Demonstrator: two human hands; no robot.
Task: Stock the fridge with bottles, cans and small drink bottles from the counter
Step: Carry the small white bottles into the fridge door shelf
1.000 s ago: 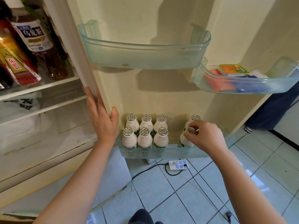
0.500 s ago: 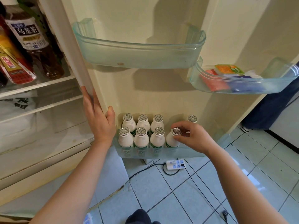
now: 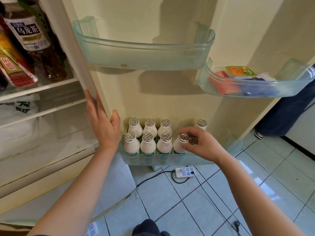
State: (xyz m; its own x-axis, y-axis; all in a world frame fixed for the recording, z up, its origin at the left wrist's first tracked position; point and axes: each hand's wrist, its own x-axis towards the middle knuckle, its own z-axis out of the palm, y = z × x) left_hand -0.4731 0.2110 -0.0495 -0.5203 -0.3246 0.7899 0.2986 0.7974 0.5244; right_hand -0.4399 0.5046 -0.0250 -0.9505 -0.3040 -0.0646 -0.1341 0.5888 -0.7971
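Note:
Several small white drink bottles (image 3: 148, 141) with foil caps stand in two rows in the bottom door shelf (image 3: 170, 159) of the open fridge. My right hand (image 3: 199, 143) grips the neck of the front-row bottle (image 3: 179, 144) at the right end of the row. One more small bottle (image 3: 202, 124) stands apart at the back right. My left hand (image 3: 102, 123) lies flat against the inner edge of the fridge door (image 3: 162, 99), fingers spread, holding nothing.
The middle door shelf (image 3: 144, 53) holds nothing. A smaller shelf (image 3: 255, 89) at the right holds packets. Large tea bottles (image 3: 35, 43) stand inside the fridge at upper left. A power strip (image 3: 185, 172) and cables lie on the tiled floor below.
My right hand slid the bottle it grips leftward until it stands beside the front row of three. My left hand stays on the door edge.

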